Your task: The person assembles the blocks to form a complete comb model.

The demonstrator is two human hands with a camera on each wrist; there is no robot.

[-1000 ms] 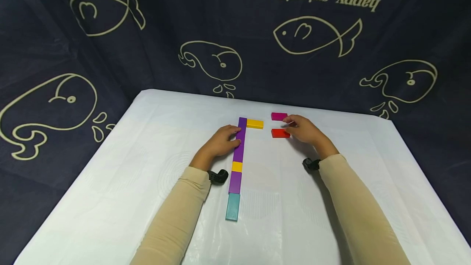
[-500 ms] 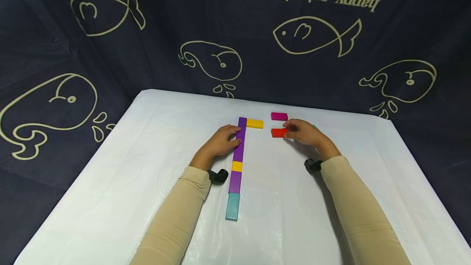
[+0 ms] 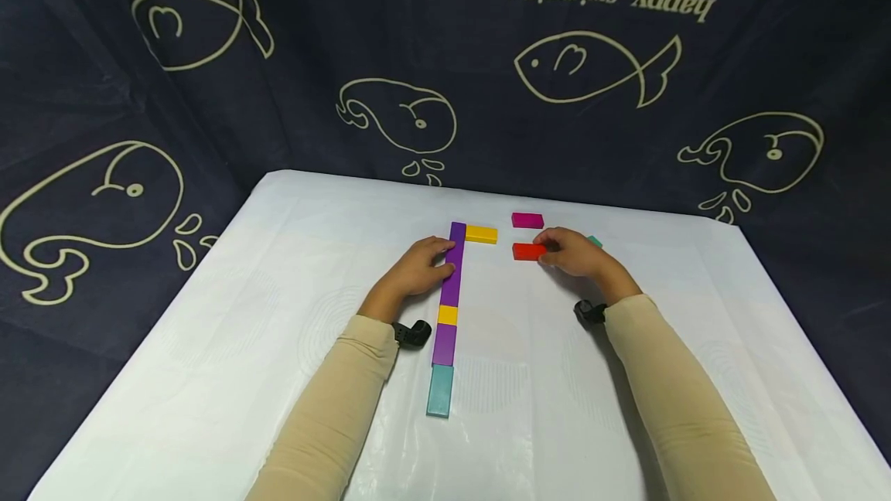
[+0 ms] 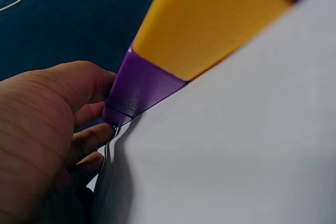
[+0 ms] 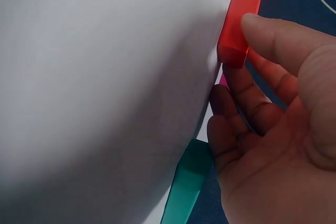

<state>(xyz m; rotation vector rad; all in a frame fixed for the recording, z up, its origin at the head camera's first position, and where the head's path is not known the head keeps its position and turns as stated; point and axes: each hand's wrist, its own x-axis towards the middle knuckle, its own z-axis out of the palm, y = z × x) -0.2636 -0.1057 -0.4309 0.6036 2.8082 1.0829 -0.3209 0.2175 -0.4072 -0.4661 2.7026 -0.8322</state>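
Observation:
My left hand [image 3: 421, 265] rests its index finger and thumb against the long purple block [image 3: 454, 253], the far stretch of a straight row on the table. Nearer in that row lie a small yellow block [image 3: 448, 315], another purple block [image 3: 444, 344] and a blue-green block [image 3: 440, 391]. My right hand [image 3: 572, 251] pinches the right end of a red block [image 3: 527, 252], which lies on the table; the thumb on it shows in the right wrist view. A green block [image 5: 190, 184] lies beyond that hand, mostly hidden by it in the head view.
A yellow block [image 3: 482, 235] extends right from the far end of the row. Behind the red block lies a magenta block [image 3: 527, 220]. The white tabletop [image 3: 557, 408] ends at a dark curtain [image 3: 480, 45] with fish drawings.
My right hand has come slightly nearer, away from the magenta block, and its fingers have closed on the red block. More of the green block shows. My left hand has stayed in place.

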